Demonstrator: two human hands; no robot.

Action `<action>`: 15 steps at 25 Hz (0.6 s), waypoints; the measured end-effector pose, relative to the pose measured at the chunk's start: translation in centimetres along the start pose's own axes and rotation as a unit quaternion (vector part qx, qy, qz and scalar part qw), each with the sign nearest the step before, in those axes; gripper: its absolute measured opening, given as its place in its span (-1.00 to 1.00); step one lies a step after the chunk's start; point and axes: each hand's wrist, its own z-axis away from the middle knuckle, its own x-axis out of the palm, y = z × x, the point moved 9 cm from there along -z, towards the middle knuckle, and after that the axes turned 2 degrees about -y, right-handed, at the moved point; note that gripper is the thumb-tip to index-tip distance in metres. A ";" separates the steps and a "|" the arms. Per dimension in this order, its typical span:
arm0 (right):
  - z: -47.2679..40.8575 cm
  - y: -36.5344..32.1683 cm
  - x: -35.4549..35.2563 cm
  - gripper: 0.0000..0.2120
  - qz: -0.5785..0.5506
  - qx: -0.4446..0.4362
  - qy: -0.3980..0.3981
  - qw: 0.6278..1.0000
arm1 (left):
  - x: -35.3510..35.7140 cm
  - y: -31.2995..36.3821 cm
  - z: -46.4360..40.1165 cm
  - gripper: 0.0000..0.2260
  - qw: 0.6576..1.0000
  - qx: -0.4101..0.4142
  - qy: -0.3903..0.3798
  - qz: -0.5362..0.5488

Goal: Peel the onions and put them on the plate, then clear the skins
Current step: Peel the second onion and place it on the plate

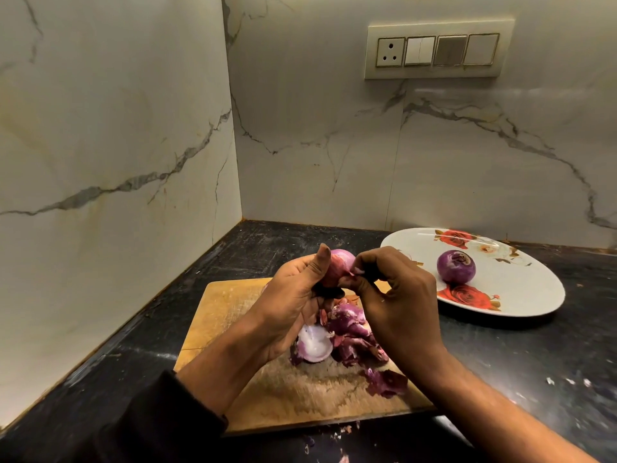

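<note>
My left hand (293,295) grips a pale pink onion (339,265) above the wooden cutting board (233,302). My right hand (394,289) pinches a strip of skin at the onion's right side. A peeled purple onion (456,266) lies on the white rose-patterned plate (521,295) to the right. A heap of purple skins (350,332) and a white-lined onion piece (314,344) lie on the board under my hands.
More skin scraps (387,382) lie at the board's near right part and a few bits (337,432) on the black counter (500,355) in front. Marble walls close the corner at left and back. A switch panel (437,51) is on the back wall.
</note>
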 end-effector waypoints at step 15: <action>0.3 2.7 0.9 -0.80 -0.130 0.109 -0.036 0.985 | -0.8 0.1 0.0 -0.61 0.996 -0.012 0.043 0.072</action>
